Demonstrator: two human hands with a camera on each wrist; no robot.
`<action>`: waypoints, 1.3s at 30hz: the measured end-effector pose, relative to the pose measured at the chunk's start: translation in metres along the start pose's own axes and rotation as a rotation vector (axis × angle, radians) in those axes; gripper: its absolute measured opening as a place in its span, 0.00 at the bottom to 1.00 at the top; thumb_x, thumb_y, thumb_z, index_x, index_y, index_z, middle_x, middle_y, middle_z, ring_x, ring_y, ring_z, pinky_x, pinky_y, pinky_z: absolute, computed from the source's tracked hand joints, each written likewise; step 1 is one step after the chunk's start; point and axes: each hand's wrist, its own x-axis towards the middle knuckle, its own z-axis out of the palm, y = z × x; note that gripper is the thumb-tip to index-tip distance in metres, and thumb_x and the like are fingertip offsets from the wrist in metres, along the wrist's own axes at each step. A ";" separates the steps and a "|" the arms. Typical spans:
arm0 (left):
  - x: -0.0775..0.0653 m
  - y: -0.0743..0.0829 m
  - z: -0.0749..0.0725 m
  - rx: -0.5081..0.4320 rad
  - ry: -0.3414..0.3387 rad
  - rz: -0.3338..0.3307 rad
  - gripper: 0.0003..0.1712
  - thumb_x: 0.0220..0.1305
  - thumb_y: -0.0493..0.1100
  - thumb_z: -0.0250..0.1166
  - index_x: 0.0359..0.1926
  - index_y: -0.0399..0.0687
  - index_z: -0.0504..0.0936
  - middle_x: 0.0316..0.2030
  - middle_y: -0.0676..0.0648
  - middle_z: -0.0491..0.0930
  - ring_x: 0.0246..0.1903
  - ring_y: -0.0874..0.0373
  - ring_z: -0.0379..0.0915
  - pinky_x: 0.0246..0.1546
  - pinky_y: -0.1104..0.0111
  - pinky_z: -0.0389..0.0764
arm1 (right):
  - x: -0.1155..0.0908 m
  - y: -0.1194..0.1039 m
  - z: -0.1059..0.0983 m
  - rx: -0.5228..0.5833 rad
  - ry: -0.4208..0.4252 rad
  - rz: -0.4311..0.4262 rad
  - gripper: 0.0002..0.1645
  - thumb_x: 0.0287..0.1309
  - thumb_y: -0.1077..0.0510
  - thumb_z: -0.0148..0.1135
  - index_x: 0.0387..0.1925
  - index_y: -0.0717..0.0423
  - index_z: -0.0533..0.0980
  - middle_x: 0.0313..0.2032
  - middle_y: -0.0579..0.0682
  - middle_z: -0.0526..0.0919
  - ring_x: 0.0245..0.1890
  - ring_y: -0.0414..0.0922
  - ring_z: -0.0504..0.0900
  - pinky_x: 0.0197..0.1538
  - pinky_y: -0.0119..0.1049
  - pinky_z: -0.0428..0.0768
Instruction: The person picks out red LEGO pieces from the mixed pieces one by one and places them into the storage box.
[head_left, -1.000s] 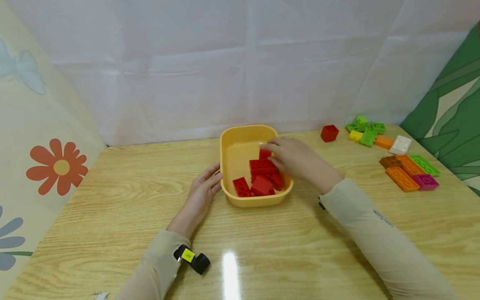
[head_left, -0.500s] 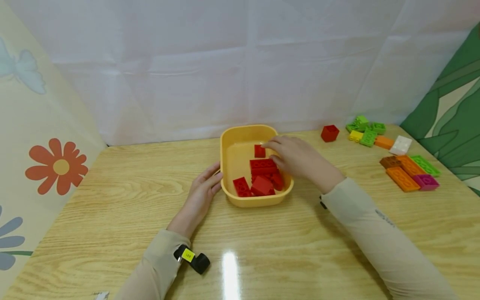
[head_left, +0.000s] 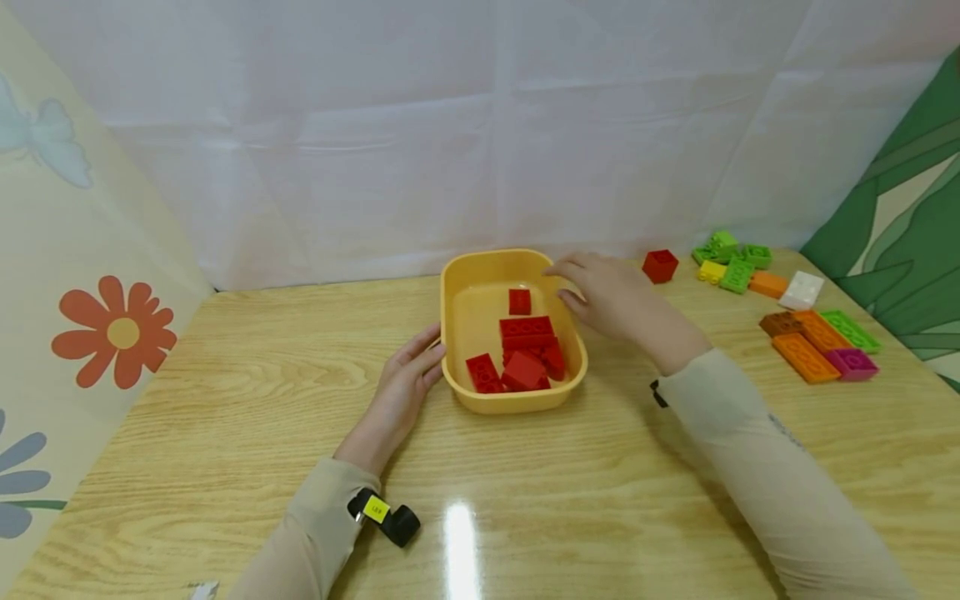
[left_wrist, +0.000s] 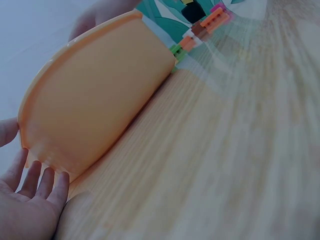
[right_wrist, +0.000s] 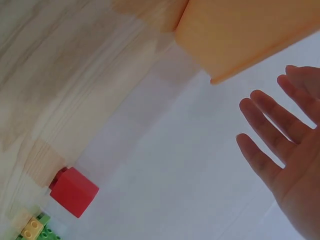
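Note:
A yellow plastic bin stands on the wooden table with several red toy bricks inside. One small red brick lies apart from the others, toward the bin's far end. My left hand rests its straight fingertips against the bin's left side; in the left wrist view the fingers touch the outer wall. Over the bin's right rim hovers my right hand, holding nothing. Its fingers are spread in the right wrist view. To its right a lone red brick sits on the table.
Green, yellow, orange and white bricks lie at the back right. Nearer, orange, brown, green and magenta bricks are grouped together. A white cloth hangs along the table's back edge, and painted panels flank both sides.
My right hand has let go of the small red brick, which now lies on the bin's floor, and has moved up and right. The left hand has stayed put.

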 end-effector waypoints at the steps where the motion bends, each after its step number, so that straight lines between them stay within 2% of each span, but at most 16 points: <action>1: 0.000 0.000 0.000 -0.002 0.001 0.000 0.29 0.67 0.34 0.50 0.68 0.35 0.59 0.70 0.40 0.59 0.64 0.50 0.61 0.50 0.80 0.78 | 0.000 0.002 -0.001 0.001 -0.005 0.013 0.24 0.61 0.54 0.57 0.58 0.55 0.72 0.58 0.59 0.77 0.55 0.57 0.74 0.56 0.57 0.79; 10: 0.000 0.002 -0.003 -0.018 0.017 0.001 0.29 0.66 0.34 0.52 0.68 0.36 0.61 0.70 0.40 0.59 0.64 0.49 0.61 0.49 0.81 0.79 | 0.002 0.032 -0.007 0.024 0.010 0.083 0.23 0.63 0.55 0.54 0.58 0.57 0.72 0.58 0.62 0.77 0.57 0.59 0.72 0.60 0.60 0.74; 20: 0.001 0.002 -0.001 -0.007 0.016 0.005 0.29 0.66 0.34 0.52 0.68 0.35 0.61 0.70 0.40 0.60 0.64 0.49 0.61 0.49 0.81 0.79 | -0.007 0.063 -0.009 0.037 0.021 0.143 0.24 0.63 0.58 0.53 0.59 0.61 0.70 0.58 0.68 0.75 0.58 0.65 0.68 0.62 0.64 0.68; 27: 0.002 0.002 -0.001 -0.024 0.030 -0.020 0.29 0.65 0.35 0.54 0.67 0.37 0.62 0.70 0.41 0.61 0.63 0.51 0.62 0.49 0.81 0.79 | -0.017 0.089 -0.014 0.113 -0.019 0.238 0.27 0.64 0.56 0.51 0.63 0.61 0.67 0.62 0.69 0.69 0.60 0.66 0.64 0.63 0.67 0.65; 32: 0.002 0.001 -0.002 -0.022 0.028 -0.023 0.29 0.66 0.35 0.53 0.67 0.37 0.62 0.70 0.41 0.61 0.63 0.52 0.62 0.49 0.81 0.78 | -0.027 0.111 -0.018 0.168 -0.055 0.293 0.30 0.64 0.55 0.50 0.64 0.65 0.63 0.64 0.72 0.64 0.63 0.69 0.59 0.64 0.69 0.60; 39: 0.000 0.002 -0.002 -0.018 0.023 -0.018 0.29 0.66 0.35 0.53 0.67 0.36 0.61 0.70 0.41 0.61 0.64 0.51 0.62 0.49 0.81 0.78 | -0.033 0.125 -0.019 0.147 -0.084 0.331 0.32 0.65 0.53 0.50 0.65 0.67 0.62 0.63 0.75 0.64 0.61 0.71 0.59 0.62 0.71 0.61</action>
